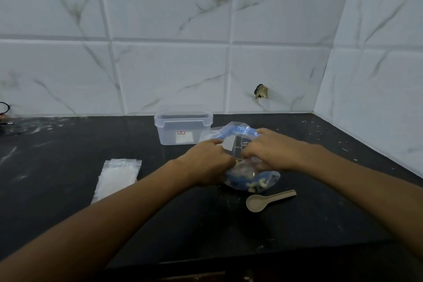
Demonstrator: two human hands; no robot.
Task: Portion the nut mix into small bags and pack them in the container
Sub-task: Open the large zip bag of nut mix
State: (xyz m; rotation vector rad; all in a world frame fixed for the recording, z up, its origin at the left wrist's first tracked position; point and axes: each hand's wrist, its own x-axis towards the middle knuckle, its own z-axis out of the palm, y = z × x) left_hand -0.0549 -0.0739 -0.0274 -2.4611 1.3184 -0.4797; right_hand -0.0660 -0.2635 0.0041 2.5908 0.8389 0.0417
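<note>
Both hands, left hand (pixel 207 160) and right hand (pixel 270 151), pinch the crinkled blue-and-clear plastic bag of nut mix (pixel 248 167) on the black countertop (pixel 160 224), fingers clamped on its top (probably opening it), just before the lidded clear plastic container (pixel 183 127)

A crinkled glossy clear-and-blue plastic nut bag (pixel 246 176) sits on the matt, scuffed black stone counter (pixel 68 149), with a frosted translucent plastic lidded container (pixel 183 125) at eleven o'clock and a matt beige plastic spoon (pixel 267 200) at five.
</note>
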